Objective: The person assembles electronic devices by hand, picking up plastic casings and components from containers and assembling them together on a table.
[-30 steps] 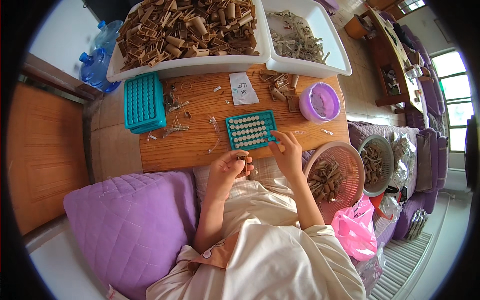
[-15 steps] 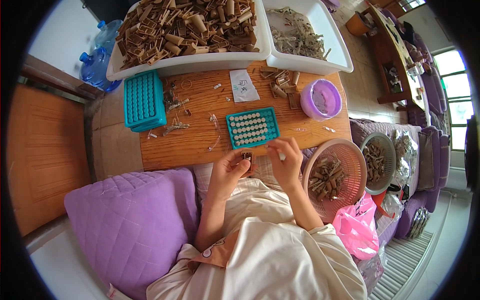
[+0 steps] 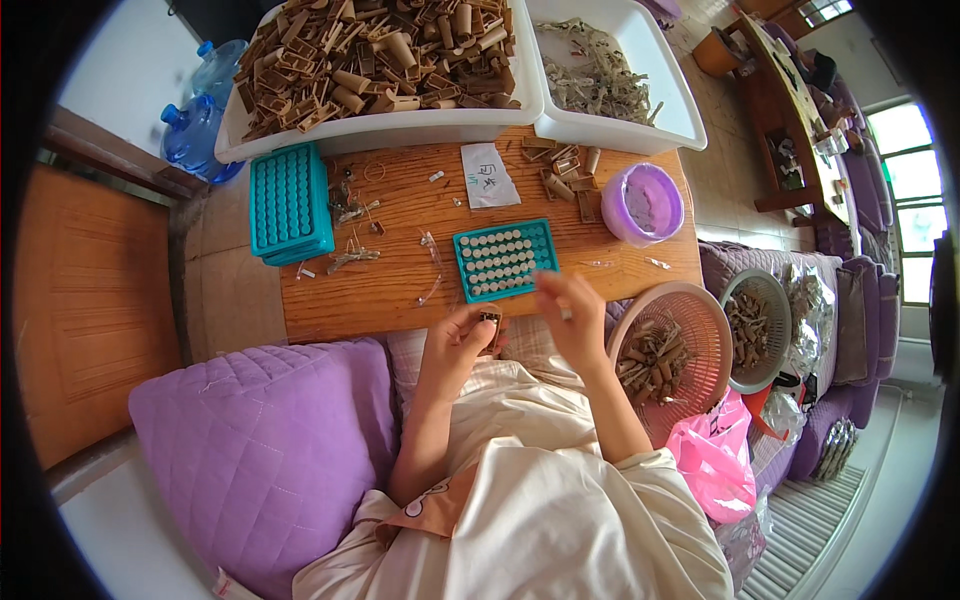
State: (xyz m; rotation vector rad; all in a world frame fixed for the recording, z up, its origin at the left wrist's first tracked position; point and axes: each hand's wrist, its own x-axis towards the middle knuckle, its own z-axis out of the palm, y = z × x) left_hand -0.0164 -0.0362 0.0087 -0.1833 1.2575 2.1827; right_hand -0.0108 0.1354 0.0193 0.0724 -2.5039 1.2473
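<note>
My left hand [image 3: 455, 350] is closed around a small brown plastic casing [image 3: 489, 328] just off the table's near edge, the thumb lying against it. Parts inside the casing are too small to make out. To its right, my right hand [image 3: 573, 318] is raised with its fingers curled together. Its fingertips are slightly blurred, so what they hold, if anything, is hidden. Beyond both hands lies a teal tray [image 3: 545, 238] on the wooden table. Rows of round white pieces [image 3: 497, 262] fill much of it, with bare holes along the right side.
White bins hold brown casings [image 3: 380, 70] and clear wired parts [image 3: 600, 75]. Teal trays [image 3: 290, 200] are stacked at left. A purple tub [image 3: 642, 203] and loose casings [image 3: 565, 183] stand at right. Pink [image 3: 675, 345] and grey baskets [image 3: 765, 330] hold brown parts. A purple cushion [image 3: 265, 440] lies left.
My right hand has risen slightly away from the casing, toward the tray's near right corner. My left hand keeps its hold and has tilted the casing a little.
</note>
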